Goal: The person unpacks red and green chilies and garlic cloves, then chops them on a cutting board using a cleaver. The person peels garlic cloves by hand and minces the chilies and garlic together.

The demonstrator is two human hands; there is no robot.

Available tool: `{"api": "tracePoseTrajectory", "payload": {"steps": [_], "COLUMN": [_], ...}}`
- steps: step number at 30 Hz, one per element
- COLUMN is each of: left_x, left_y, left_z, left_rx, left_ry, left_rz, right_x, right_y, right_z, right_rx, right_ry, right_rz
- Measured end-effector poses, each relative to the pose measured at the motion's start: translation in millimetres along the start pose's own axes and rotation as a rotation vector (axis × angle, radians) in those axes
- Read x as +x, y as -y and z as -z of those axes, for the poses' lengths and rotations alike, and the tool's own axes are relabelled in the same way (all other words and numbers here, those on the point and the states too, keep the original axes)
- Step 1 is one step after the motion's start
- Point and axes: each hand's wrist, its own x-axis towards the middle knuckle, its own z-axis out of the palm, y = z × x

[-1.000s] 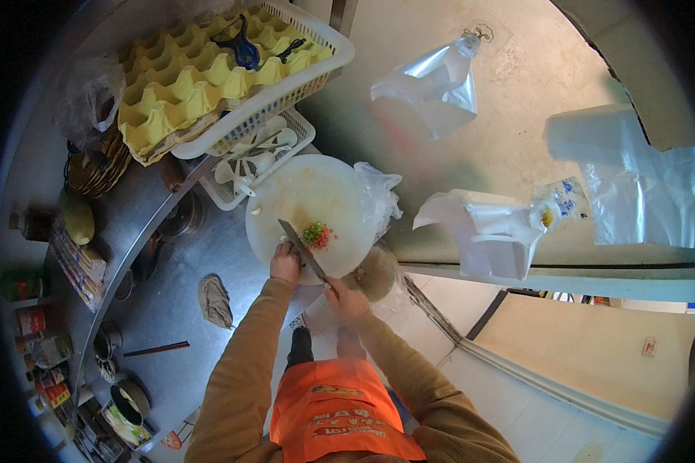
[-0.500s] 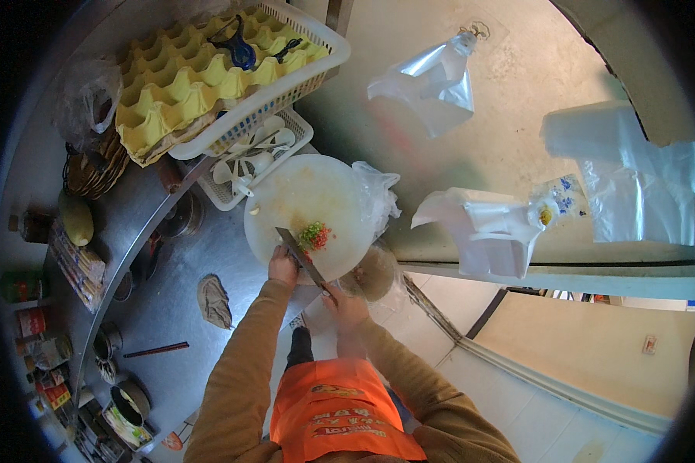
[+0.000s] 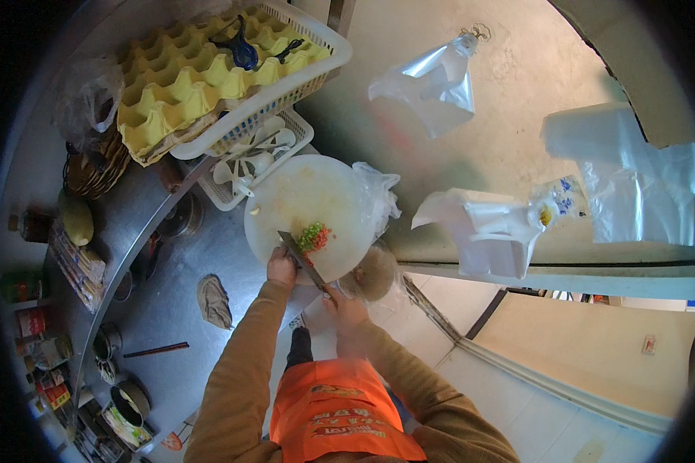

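Note:
On a round white cutting board (image 3: 309, 181) lies a small heap of chopped green and red pieces (image 3: 314, 236). A kitchen knife (image 3: 301, 258) slants across the board's near part, its blade close against the left side of the heap. My right hand (image 3: 349, 310) is closed around the knife's handle at the board's near edge. My left hand (image 3: 282, 267) rests at the board's near left, fingers curled in beside the blade; whatever they hold, if anything, is hidden. A small pale piece (image 3: 255, 211) lies by the board's left rim.
A white basket (image 3: 316, 60) with yellow egg trays (image 3: 185, 85) stands behind, above a smaller basket of white spoons (image 3: 228, 171). A brown cloth (image 3: 214, 301) and chopsticks (image 3: 156, 349) lie on the metal counter (image 3: 181, 274). Plastic bags (image 3: 483, 224) hang on the right wall.
The knife blade has shifted very slightly to the right and nearer. Both hands keep nearly the same places, and the chopped heap looks the same.

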Motion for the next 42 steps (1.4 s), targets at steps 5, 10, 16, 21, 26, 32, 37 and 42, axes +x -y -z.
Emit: {"api": "tracePoseTrajectory", "payload": {"steps": [5, 10, 16, 21, 26, 32, 37, 42], "left_x": [-3, -1, -3, -1, -6, -6, 15, 13], "left_y": [-2, -3, -1, -2, -4, -6, -10, -12], "left_z": [2, 0, 1, 3, 7, 6, -2, -3], "left_rx": [0.016, -0.004, 0.001, -0.002, 0.017, 0.022, -0.007, -0.097], "left_ry": [-0.02, -0.058, -0.031, -0.046, 0.002, 0.017, -0.089, -0.047], "left_rz": [-0.032, -0.034, -0.006, -0.005, -0.026, -0.03, -0.021, 0.075], "right_x": [14, 3, 5, 4, -10, 11, 7, 4], "right_y": [1, -6, -5, 1, 7, 5, -5, -2], "right_z": [-2, -8, -10, -4, 0, 1, 8, 14], "right_rx": [0.088, -0.011, 0.036, 0.09, 0.002, 0.164, 0.237, 0.212], "right_ry": [-0.026, -0.136, -0.072, -0.109, 0.017, -0.058, -0.159, -0.11], "right_rz": [-0.033, 0.151, 0.054, 0.065, -0.012, -0.078, -0.073, -0.057]}}
